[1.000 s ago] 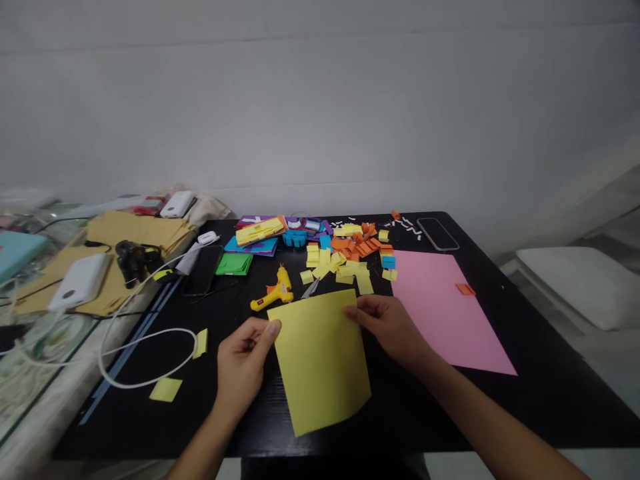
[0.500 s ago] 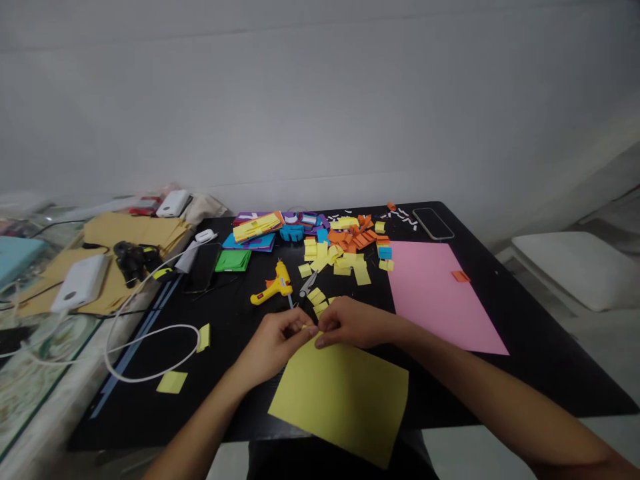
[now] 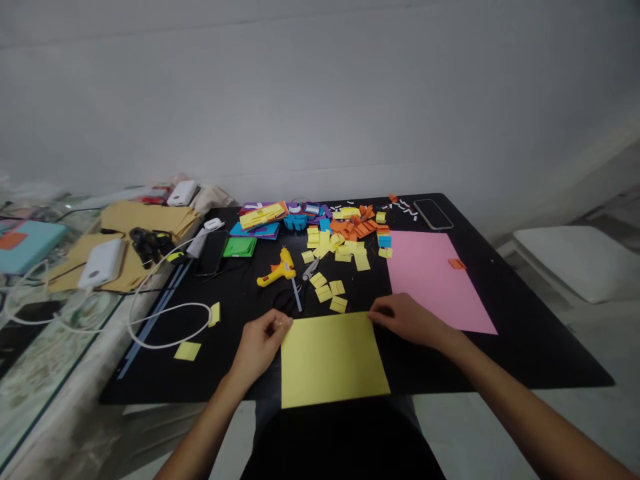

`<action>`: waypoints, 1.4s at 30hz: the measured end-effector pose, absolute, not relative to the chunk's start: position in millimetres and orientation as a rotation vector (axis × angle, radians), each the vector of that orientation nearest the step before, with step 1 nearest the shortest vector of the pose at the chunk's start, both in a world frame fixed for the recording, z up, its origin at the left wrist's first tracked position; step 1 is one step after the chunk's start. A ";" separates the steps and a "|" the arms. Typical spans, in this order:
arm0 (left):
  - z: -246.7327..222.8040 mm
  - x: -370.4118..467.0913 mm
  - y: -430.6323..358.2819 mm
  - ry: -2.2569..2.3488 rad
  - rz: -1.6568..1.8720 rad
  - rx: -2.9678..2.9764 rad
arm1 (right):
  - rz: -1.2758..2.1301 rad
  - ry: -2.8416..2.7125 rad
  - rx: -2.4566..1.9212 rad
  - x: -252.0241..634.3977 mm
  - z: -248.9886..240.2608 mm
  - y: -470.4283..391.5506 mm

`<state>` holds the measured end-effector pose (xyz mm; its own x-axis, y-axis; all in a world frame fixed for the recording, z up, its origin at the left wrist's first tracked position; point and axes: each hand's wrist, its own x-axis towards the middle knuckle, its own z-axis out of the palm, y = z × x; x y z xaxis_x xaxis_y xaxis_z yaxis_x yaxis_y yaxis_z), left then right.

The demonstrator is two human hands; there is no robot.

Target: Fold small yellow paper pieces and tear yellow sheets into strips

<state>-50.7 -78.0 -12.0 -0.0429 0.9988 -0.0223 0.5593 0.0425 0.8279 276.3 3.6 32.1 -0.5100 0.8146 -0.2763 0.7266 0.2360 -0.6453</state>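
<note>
A yellow sheet of paper (image 3: pixel 333 360) lies at the near edge of the black table, its lower edge reaching over the side. My left hand (image 3: pixel 260 340) pinches its far left corner. At the far right corner, my right hand (image 3: pixel 407 320) has thumb and fingers closed on the paper. Just beyond the sheet are several small folded yellow paper pieces (image 3: pixel 324 293). A yellow glue gun (image 3: pixel 279 269) with a glue stick in it lies beyond my left hand, beside scissors (image 3: pixel 311 269) whose handles are hard to see against the black.
A pink sheet (image 3: pixel 440 280) with an orange paper piece (image 3: pixel 457 264) lies right. Orange paper pieces (image 3: pixel 355 228) and green folded paper (image 3: pixel 240 247) are further back. A phone (image 3: pixel 433 215) lies far right; a white cable (image 3: pixel 170 307) loops at left near yellow scraps (image 3: pixel 187 351).
My hands have moved apart, the right one going right along the sheet's far edge. The yellow sheet has turned from slanted to nearly square with the table edge. The view has shifted slightly.
</note>
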 end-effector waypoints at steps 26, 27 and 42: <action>-1.9 -1.0 -139.0 1.040 0.476 2.582 | 0.448 -2.582 -0.740 257.9 -16.7 -111.9; -1.0 -2.2 -138.1 1.035 0.486 2.571 | 0.469 -2.589 -0.745 259.6 -14.0 -109.8; 53.9 -15.6 -89.6 1.371 0.956 1.750 | 1.111 -1.999 -1.337 291.4 73.5 -41.0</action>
<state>-15.6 -89.6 53.9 0.1650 0.9782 0.1259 0.4558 -0.1888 0.8698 291.4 -41.0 73.5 -0.4020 0.9147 -0.0417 0.5184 0.1898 -0.8338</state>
